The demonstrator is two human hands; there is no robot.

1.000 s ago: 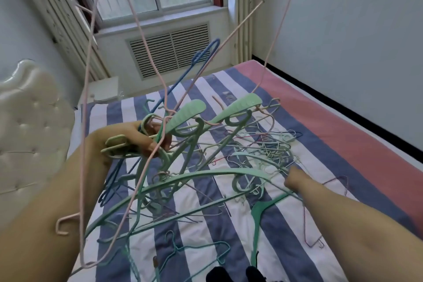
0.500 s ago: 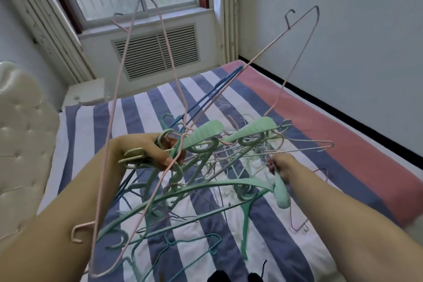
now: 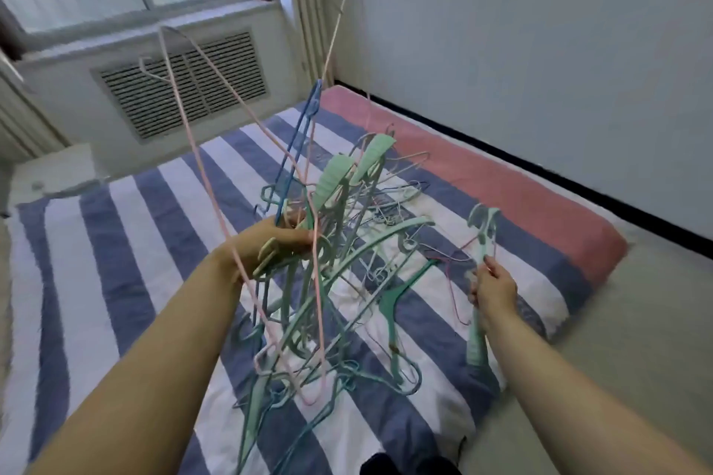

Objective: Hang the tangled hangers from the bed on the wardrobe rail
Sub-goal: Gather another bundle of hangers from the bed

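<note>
Head view: left hand [image 3: 270, 243] gripping tangled hangers [image 3: 328, 281], fingers curled round bunch; clump hanging below and right of hand, above striped bed [image 3: 115, 243]. Right hand [image 3: 492, 287] holding single mint hanger [image 3: 480, 243], fingers closed round it, upright, apart from bunch, right of it. Loose wire hangers [image 3: 401, 193] on bed beyond hands.
</note>
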